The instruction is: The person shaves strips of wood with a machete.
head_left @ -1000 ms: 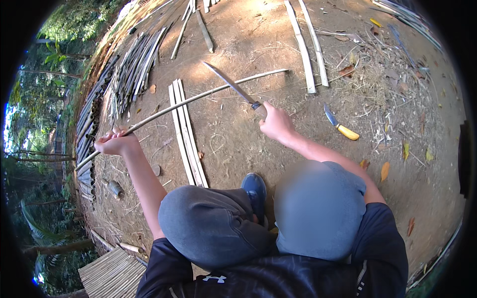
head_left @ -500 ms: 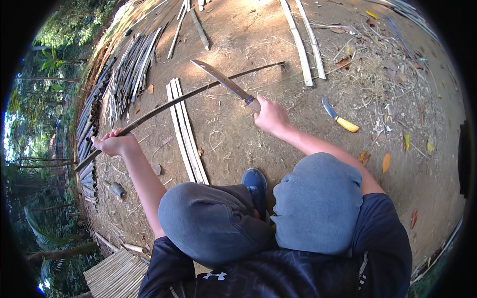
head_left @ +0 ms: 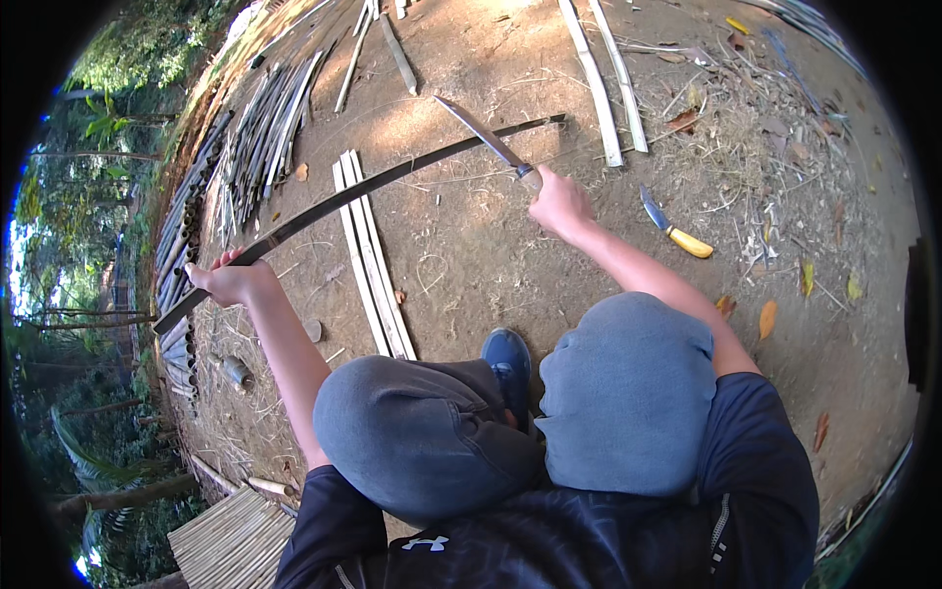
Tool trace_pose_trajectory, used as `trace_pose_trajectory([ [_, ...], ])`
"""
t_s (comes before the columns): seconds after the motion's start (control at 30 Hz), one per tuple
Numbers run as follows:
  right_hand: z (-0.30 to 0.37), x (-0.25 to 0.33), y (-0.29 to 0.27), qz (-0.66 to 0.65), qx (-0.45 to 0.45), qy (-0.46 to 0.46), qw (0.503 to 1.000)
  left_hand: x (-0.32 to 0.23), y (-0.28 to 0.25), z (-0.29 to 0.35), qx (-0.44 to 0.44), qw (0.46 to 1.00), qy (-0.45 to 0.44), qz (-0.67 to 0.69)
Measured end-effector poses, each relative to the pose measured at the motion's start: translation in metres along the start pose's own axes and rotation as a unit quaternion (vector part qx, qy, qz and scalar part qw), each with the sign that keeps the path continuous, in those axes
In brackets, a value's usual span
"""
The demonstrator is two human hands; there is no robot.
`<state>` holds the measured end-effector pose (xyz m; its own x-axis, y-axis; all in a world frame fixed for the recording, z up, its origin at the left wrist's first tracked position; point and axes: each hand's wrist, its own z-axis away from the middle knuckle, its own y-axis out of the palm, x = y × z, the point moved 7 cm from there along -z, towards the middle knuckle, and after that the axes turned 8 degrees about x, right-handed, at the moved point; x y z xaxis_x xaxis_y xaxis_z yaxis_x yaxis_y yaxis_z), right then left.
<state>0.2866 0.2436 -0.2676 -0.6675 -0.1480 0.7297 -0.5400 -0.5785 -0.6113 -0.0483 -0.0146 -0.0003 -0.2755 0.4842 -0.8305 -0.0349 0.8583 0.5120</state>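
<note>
My left hand (head_left: 232, 282) is closed around a long dark bamboo strip (head_left: 358, 191) near its lower left end. The strip slants up to the right, above the ground. In my right hand (head_left: 562, 204) is the handle of a machete (head_left: 484, 133), its long blade pointing up and left. That blade crosses the strip toward its far right end; whether the edge touches it I cannot tell. A small knife (head_left: 675, 224) with a yellow handle lies on the ground, right of my right hand.
Pale split bamboo strips (head_left: 371, 257) lie on the dirt beneath the dark strip, with two more (head_left: 599, 79) at the far right. A pile of bamboo pieces (head_left: 275, 128) lies at the far left. A slatted bamboo surface (head_left: 233, 540) stands at the lower left. Shavings (head_left: 736, 157) litter the right.
My right hand has moved to the right with the machete, so its blade crosses the strip nearer the far end. The strip has rolled a little, showing a broader dark face.
</note>
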Motion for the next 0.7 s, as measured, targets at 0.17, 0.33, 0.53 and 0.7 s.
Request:
trace_pose_trajectory([
  [0.17,0.016,0.019,0.012,0.052,0.01,-0.072,0.996,-0.004,-0.003,-0.002,0.0,1.0,0.02,0.011],
  [0.33,-0.012,-0.014,0.002,0.057,-0.006,-0.015,0.998,0.003,-0.001,-0.005,-0.009,1.0,0.018,0.007],
  [0.53,-0.014,-0.019,0.007,0.013,0.023,-0.032,0.999,-0.001,-0.003,-0.016,0.012,0.999,0.032,0.012],
  [0.7,-0.024,-0.05,-0.015,0.025,-0.033,0.067,0.997,0.0,0.0,-0.006,0.007,0.999,0.033,-0.004],
])
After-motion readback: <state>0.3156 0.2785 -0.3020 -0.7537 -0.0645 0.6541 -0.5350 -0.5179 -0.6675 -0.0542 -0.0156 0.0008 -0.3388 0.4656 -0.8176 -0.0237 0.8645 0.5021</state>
